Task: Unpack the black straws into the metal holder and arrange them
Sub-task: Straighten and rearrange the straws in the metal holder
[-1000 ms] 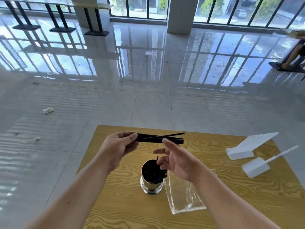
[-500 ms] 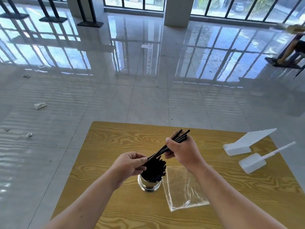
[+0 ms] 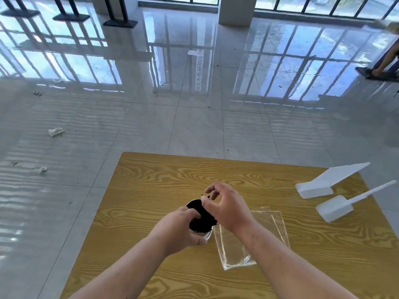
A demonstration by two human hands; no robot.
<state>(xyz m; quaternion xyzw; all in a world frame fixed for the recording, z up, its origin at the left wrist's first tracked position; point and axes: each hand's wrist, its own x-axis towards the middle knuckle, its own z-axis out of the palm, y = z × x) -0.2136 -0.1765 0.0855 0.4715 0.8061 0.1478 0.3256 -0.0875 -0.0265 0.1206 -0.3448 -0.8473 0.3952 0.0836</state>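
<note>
Straws (image 3: 201, 221) packed in metal holder (image 3: 205, 236), left hand (image 3: 179, 229) wrapping holder, right hand (image 3: 226, 207) fingers half-curled, grip unclear

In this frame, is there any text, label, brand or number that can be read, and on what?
None can be read.
White paper on the floor: faint marks, too small and blurred to read.
Two white sign stands on the table: no print visible.
Clear plastic bag, metal holder, black straws: no lettering visible.
</note>
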